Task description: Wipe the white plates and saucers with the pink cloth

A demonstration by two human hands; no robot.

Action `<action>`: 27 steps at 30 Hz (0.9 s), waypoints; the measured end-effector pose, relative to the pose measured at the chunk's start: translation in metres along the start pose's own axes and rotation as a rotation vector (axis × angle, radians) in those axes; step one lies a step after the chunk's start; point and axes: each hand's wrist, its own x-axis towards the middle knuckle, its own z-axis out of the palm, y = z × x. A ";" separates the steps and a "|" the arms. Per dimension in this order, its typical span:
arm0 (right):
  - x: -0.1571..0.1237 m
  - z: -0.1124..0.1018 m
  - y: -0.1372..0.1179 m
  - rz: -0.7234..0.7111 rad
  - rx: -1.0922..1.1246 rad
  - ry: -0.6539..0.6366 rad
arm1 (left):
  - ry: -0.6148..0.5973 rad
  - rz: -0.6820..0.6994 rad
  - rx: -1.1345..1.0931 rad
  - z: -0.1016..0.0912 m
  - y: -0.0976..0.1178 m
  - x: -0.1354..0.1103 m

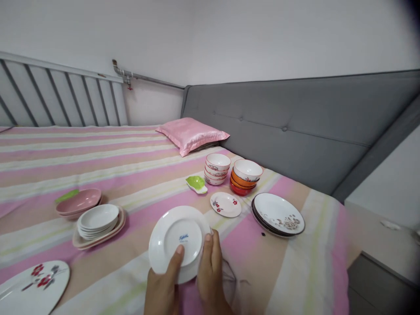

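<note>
Both my hands hold a white plate [175, 238] tilted up over the bed, its underside with a small blue mark facing me. My left hand [162, 284] grips its lower edge, thumb pressed on the base. My right hand [211, 273] is closed on the plate's right rim. Ahead of it lies a small plate with red flowers [225, 204].
On the striped bedsheet [131, 166]: stacked white dishes [97, 218] on a pink platter, pink bowls [78, 202], a green leaf dish [196, 183], two bowl stacks [217, 168] [246, 176], patterned plates [278, 214], a flowered plate [33, 284]. A pink pillow [192, 133], grey headboard [295, 118], nightstand [387, 227].
</note>
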 end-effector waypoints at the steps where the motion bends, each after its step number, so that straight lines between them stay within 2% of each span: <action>1: 0.006 -0.003 -0.003 0.097 -0.003 0.032 | -0.013 -0.016 0.034 0.001 0.000 0.000; 3: 0.018 -0.008 -0.013 0.201 0.005 0.045 | -0.041 -0.039 0.089 0.000 0.000 0.001; 4: 0.023 -0.011 -0.018 0.204 0.010 0.033 | -0.061 -0.047 0.109 0.000 0.001 0.001; 8: 0.036 -0.022 -0.029 0.096 0.025 -0.073 | -0.139 -0.077 0.151 -0.003 0.009 0.002; 11: 0.038 -0.027 -0.035 0.007 0.027 -0.201 | -0.209 -0.136 0.186 -0.009 0.019 0.004; 12: 0.038 -0.027 -0.037 -0.006 0.026 -0.279 | -0.255 -0.171 0.207 -0.013 0.024 0.006; 15: 0.034 -0.025 -0.046 0.001 0.032 -0.466 | -0.371 -0.261 0.279 -0.025 0.037 0.012; 19: 0.027 -0.024 -0.055 0.041 0.015 -0.607 | -0.485 -0.298 0.382 -0.039 0.048 0.016; 24: 0.026 -0.029 -0.060 0.088 0.001 -0.771 | -0.671 -0.358 0.549 -0.043 0.043 0.014; 27: 0.027 -0.030 -0.064 0.125 -0.004 -0.886 | -0.717 -0.358 0.600 -0.040 0.035 0.013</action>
